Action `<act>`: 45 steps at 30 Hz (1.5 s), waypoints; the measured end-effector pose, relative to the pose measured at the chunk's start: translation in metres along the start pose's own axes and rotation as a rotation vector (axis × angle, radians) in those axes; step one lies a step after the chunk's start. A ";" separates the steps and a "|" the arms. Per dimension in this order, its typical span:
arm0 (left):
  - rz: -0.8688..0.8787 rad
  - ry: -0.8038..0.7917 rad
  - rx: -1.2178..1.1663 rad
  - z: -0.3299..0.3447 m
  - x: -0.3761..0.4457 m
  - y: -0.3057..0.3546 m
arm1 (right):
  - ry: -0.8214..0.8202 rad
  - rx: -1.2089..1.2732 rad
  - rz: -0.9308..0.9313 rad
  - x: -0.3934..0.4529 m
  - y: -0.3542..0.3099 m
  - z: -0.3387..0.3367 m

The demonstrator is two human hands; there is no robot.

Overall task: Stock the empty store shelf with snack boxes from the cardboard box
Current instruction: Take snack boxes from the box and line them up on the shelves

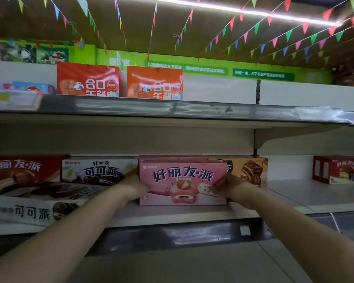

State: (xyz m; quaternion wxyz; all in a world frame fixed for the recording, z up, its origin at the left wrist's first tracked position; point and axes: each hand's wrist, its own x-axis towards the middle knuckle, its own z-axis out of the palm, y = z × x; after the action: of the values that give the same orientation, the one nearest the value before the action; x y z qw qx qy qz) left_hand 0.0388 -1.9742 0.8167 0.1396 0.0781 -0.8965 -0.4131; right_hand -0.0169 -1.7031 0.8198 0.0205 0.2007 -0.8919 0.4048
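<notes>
- The pink snack box (182, 180) stands upright on the middle shelf (284, 193), its printed front facing out, with a second pink box right behind it.
- The left hand (136, 188) holds the pink box at its lower left edge; its fingers curl round that side, though the tips are hidden behind the box and by blur.
- The right hand (231, 188) grips the box at its lower right corner, with fingers (215, 189) lying across the front face over the print.
- Both bare forearms reach up and in from the bottom corners of the view.
- Just left of the pink box, a white cocoa-pie box (99, 172) stands upright at the back of the shelf, and another white box (32, 209) lies nearer the front edge.
- A red pie box (23, 172) stands at the far left of the same shelf.
- Just right of the pink box, touching or nearly so, stands a brown box (247, 170) with a chocolate cake picture.
- Well apart to the right, a small red box (338, 169) stands alone on a bare stretch of shelf.
- On the upper shelf (172, 108) stand two large orange-red boxes (119, 81) side by side, with a pale blue box (33, 87) to their left.
- Strings of coloured pennants (274, 33) hang below the ceiling, and a green banner with white writing runs along the wall above the shelves.
</notes>
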 end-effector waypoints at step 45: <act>-0.009 0.171 0.204 -0.024 -0.033 0.039 | 0.302 -0.386 -0.562 0.023 -0.070 0.050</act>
State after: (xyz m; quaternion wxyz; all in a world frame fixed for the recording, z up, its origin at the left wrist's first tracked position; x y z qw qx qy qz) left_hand 0.0763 -1.9575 0.8549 0.2050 0.1305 -0.9183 -0.3124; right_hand -0.0057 -1.7890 0.8415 0.2995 0.3683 -0.8488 0.2330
